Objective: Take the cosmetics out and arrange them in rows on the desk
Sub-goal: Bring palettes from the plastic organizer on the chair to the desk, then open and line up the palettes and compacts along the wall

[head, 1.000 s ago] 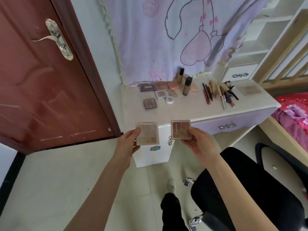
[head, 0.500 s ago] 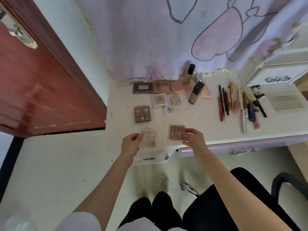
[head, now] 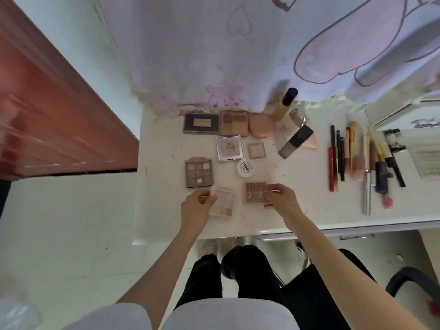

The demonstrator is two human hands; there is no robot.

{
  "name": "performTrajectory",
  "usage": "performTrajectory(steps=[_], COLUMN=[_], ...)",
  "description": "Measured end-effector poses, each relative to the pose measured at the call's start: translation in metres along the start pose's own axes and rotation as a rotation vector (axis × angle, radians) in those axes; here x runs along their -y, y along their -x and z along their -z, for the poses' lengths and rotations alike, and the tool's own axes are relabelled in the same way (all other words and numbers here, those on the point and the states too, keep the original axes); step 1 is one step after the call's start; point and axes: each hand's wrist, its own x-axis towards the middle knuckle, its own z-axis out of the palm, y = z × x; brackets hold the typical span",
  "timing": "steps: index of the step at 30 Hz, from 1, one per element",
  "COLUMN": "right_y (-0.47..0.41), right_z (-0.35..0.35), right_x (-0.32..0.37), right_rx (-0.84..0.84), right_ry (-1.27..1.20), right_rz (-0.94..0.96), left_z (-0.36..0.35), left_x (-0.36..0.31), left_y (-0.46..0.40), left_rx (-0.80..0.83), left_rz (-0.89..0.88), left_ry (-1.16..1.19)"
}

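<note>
Both palettes are down over the table [head: 297,210] now, no longer up in the air — left hand [head: 196,208] pinches the pale palette [head: 223,204], right hand [head: 279,198] grips the brown palette [head: 254,192]. They sit side by side below the nine-pan palette [head: 198,172], apparently starting a fresh front row.

Desk [head: 297,206]: nine-pan palette [head: 198,172] left; round jar [head: 245,166] to its right. Two palettes [head: 223,205] [head: 255,192] side by side at front. Pencils [head: 338,156] lie right, well apart.
</note>
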Motion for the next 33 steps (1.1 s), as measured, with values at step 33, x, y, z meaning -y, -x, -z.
performTrajectory(steps=[33], right_y=[-0.072], right_z=[0.046], right_x=[0.005], right_rx=[0.323], right_ry=[0.836], right_rz=[0.884], left_z=[-0.097], left_x=[0.018], left_y=[0.009], left_rx=[-0.567], left_rz=[-0.297], left_ry=[-0.724])
